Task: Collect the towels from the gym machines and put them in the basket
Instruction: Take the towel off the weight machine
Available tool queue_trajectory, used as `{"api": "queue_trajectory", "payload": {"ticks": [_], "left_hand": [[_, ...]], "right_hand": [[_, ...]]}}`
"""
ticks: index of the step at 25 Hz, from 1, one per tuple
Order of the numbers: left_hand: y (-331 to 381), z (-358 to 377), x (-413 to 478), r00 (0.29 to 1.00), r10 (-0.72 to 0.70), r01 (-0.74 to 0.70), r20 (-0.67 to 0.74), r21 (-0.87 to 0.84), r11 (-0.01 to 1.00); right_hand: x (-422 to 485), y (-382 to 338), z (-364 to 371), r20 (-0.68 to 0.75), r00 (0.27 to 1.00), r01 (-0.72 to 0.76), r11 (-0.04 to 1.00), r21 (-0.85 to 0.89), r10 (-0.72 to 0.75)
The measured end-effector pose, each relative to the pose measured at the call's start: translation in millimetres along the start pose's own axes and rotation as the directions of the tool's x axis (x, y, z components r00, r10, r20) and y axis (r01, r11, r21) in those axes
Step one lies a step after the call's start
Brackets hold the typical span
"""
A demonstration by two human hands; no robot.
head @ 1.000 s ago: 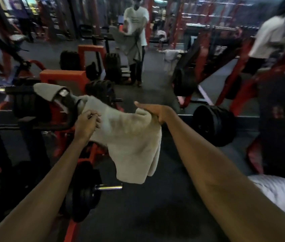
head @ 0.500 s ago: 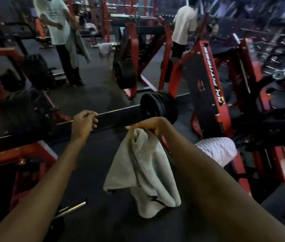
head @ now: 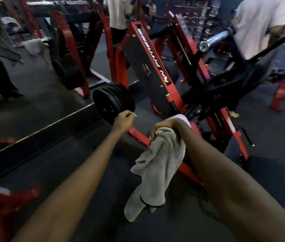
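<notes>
Hanging from the right hand (head: 166, 126), which grips its bunched top, the grey towel (head: 157, 165) clears the floor for carrying; the left hand (head: 123, 119), curled and empty, seems free for the white towel (head: 181, 117) just beyond; basket unseen

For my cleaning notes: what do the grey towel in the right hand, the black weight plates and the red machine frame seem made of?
The grey towel: soft fuzzy cloth, probably terry, matte; it hangs in limp folds from the right hand. The black weight plates: dull black, perhaps rubber-coated or painted iron; I cannot tell. The red machine frame: likely painted steel, smooth, slight sheen.
</notes>
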State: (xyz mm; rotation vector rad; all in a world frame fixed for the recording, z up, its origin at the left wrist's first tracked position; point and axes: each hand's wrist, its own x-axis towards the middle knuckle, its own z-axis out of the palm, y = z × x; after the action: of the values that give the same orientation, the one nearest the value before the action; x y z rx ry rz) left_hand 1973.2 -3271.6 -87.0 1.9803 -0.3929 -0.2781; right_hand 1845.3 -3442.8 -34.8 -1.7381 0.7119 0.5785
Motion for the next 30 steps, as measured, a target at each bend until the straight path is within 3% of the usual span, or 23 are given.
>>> {"api": "queue_trajectory", "payload": {"ticks": [1,3,4,8,13,16,18,20,24,26,28,30], "left_hand": [[4,23,7,0.999,0.026,-0.027,0.042,0.034,0.999],[11,66,21,0.988,0.052,-0.066,0.142,0.097,0.993],[14,86,28,0.98,0.064,-0.089,0.19,0.13,0.987],[-8,157,62,0.925,0.057,-0.163,0.376,0.256,0.953],[-38,230,93,0.759,-0.17,-0.213,0.629,0.486,0.848],[-63,258,105,0.728,-0.292,-0.274,0.62,0.654,0.706],[-73,269,109,0.786,-0.241,-0.341,0.569,0.725,0.599],[-66,273,112,0.817,-0.15,-0.386,0.557,0.722,0.575],[-21,294,103,0.764,0.045,-0.583,0.644,0.657,0.479],[12,315,77,0.733,0.098,-0.61,0.673,0.588,0.531],[48,343,43,0.692,0.108,-0.567,0.714,0.445,0.693],[83,375,8,0.619,0.124,-0.539,0.775,0.304,0.786]], "right_hand": [[3,12,-10,-0.012,1.0,0.003,1.0,-0.006,-0.003],[8,31,-30,0.14,0.988,-0.046,0.984,-0.173,0.071],[-2,37,-36,0.205,0.972,-0.083,0.983,-0.165,0.117],[-3,90,-70,0.081,0.974,-0.214,0.977,0.017,0.212],[-1,159,-110,0.078,0.939,-0.345,0.92,0.188,0.336],[-5,192,-119,0.07,0.944,-0.326,0.884,0.334,0.322],[-8,218,-125,0.028,0.942,-0.306,0.821,0.483,0.335],[-16,236,-126,0.004,0.939,-0.273,0.738,0.617,0.344],[-34,252,-128,-0.153,0.927,-0.164,0.737,0.655,0.342],[-48,260,-134,-0.185,0.912,-0.145,0.711,0.688,0.365],[-70,274,-140,-0.204,0.899,-0.127,0.677,0.725,0.388],[-97,296,-149,-0.286,0.864,-0.105,0.704,0.702,0.414]]}}
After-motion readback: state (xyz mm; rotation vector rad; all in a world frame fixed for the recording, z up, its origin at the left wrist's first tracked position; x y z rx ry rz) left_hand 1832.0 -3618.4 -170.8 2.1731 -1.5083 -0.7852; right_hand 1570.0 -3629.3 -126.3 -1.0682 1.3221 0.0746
